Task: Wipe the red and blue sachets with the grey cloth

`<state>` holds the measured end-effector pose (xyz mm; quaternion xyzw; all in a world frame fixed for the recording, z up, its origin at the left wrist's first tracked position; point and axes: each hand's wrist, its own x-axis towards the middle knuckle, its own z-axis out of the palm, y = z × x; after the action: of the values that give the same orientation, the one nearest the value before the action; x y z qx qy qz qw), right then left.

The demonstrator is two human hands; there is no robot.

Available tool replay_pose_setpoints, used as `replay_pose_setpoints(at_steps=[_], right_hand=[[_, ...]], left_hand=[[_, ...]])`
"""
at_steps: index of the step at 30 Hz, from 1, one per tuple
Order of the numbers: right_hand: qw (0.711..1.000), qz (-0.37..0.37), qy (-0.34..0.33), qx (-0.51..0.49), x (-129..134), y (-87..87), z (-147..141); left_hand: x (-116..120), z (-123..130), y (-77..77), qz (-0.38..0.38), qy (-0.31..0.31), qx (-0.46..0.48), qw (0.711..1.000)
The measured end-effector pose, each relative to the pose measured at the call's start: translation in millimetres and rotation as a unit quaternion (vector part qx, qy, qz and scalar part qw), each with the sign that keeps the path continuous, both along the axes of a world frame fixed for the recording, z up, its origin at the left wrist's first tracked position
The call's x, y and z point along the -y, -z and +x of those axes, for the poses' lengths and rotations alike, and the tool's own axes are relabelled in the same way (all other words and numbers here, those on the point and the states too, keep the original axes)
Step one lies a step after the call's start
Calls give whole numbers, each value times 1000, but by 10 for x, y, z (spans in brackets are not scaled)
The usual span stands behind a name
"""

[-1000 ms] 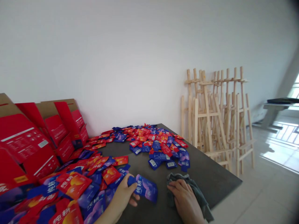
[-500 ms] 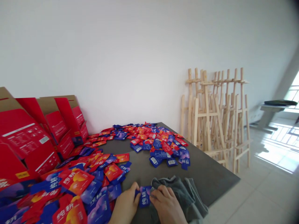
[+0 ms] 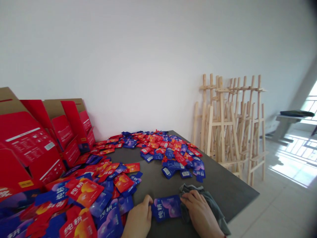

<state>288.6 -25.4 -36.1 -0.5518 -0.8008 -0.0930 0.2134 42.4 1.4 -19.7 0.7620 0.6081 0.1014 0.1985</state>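
Observation:
A flat blue packet (image 3: 168, 207) with pale lettering and a purple design lies sideways on the dark table between my hands. My left hand (image 3: 140, 216) pinches its left end between thumb and forefinger. Over a crumpled grey-green cloth (image 3: 213, 201), my right hand (image 3: 199, 211) has its fingers bent, pressing the cloth at the packet's right edge. Part of the cloth is hidden under that hand. Close to my left hand spreads a heap of red and blue packets (image 3: 84, 193).
A second pile of red and blue packets (image 3: 173, 153) lies toward the table's far right. Red cardboard boxes (image 3: 29, 138) with raised flaps stand on the left. Beyond the dark table (image 3: 230, 191), several wooden easels (image 3: 223, 125) lean near the white wall.
My right hand and the cloth have slid right, away from my left hand, uncovering most of the blue packet. My left hand keeps its pinch on the packet's left end. The view has shifted slightly.

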Motion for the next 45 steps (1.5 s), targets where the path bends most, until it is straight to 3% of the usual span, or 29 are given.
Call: replay_pose_setpoints(at_steps=[2, 6, 9, 12, 23, 29, 34, 38, 42, 45], right_hand=[[1000, 3, 6, -13, -17, -85, -76], [998, 13, -56, -18, -51, -203, -502], [995, -4, -99, 2, -109, -132, -822], [996, -8, -91, 10, -161, -18, -937], [995, 13, -89, -35, -54, 56, -649], [999, -10, -51, -8, 23, 28, -199], [999, 28, 16, -4, 60, 22, 137], [995, 82, -57, -6, 100, 26, -89], [975, 153, -162, -25, 94, 166, -478], [968, 173, -180, -25, 82, 273, -524]], left_hand=[[5, 0, 10, -4, 4, 16, 1000], [-1, -4, 37, -3, 14, 31, 999], [-11, -13, 61, -2, 15, 18, 1000], [-20, -20, 87, 3, 16, 18, 1000], [-10, -15, 63, 6, 16, 17, 1000], [-6, -13, 39, 3, 13, 12, 1000], [9, -2, 0, -4, 12, 20, 1000], [17, -8, 7, 8, 11, 22, 1000], [8, -18, 31, 20, 16, 29, 999], [-2, -23, 42, 19, 17, 27, 999]])
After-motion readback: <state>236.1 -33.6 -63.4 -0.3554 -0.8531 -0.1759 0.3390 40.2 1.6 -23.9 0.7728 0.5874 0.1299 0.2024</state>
